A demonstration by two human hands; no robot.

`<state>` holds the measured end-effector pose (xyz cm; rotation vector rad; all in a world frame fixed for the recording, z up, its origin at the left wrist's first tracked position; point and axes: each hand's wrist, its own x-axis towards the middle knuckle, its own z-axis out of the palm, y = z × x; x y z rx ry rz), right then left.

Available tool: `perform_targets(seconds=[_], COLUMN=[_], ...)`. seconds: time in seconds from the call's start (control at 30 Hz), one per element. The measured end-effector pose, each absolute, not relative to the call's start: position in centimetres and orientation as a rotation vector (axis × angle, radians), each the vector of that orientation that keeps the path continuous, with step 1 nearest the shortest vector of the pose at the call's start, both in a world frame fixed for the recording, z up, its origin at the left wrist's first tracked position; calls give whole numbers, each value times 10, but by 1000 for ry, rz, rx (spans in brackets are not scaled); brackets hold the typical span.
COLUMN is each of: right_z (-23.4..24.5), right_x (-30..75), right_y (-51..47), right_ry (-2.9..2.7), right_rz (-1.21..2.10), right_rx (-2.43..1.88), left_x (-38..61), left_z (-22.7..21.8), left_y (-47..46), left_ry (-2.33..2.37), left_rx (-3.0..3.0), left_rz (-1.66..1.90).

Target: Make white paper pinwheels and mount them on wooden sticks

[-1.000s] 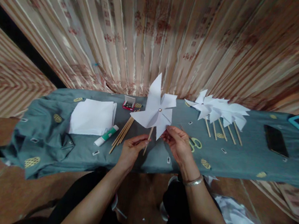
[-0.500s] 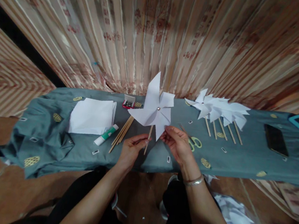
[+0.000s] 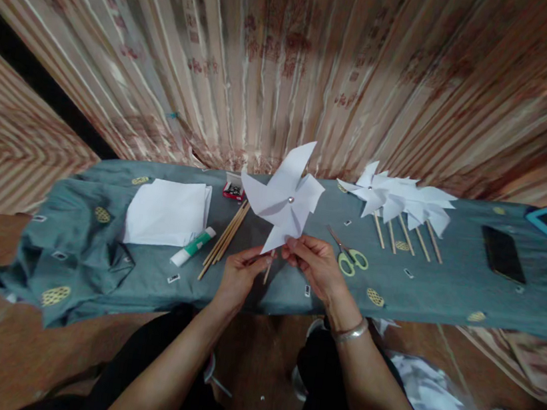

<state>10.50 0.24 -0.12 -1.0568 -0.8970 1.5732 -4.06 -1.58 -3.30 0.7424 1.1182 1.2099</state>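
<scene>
I have the left hand (image 3: 239,273) raised just above the near edge of the counter (image 3: 424,289), its grip closed with thumb and fingertips pinched on the thin wooden stick (image 3: 267,270) of a white paper pinwheel (image 3: 285,198). The pinwheel stands upright above both hands, over the middle of the counter, with a small pin at its centre. The right hand (image 3: 313,264) sits just beside the left, its grip narrowed to a fingertip pinch on the tip of the pinwheel's lowest blade. Green-handled scissors (image 3: 351,259) lie on the grey-green cloth just right of the right hand. Left of the left hand lie a bundle of bare sticks (image 3: 226,234), a glue stick (image 3: 193,247) and a stack of white paper (image 3: 166,212). Farther right, a row of finished pinwheels (image 3: 400,198) lies flat, and beyond them a dark phone (image 3: 503,254).
</scene>
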Motion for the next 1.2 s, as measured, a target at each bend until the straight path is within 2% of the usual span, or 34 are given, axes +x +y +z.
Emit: perform_targets(seconds=[0.27, 0.43, 0.53, 0.73, 1.2], right_z=[16, 10, -1, -11, 4], right_x=[129, 155, 160, 156, 140], right_y=[-1, 11, 21, 26, 12], right_ry=[-1192, -891, -855, -937, -816], right_rz=[1427, 915, 772, 801, 1072], right_rx=[-1137, -1163, -1166, -1154, -1192], left_x=[-43, -43, -43, -42, -44], left_z=[-36, -34, -32, -31, -32], left_y=[-16, -18, -20, -21, -18], left_ry=[1148, 1143, 1138, 1131, 1161], left_rx=[761, 731, 744, 751, 741], left_rz=[1209, 1188, 1150, 1134, 1172])
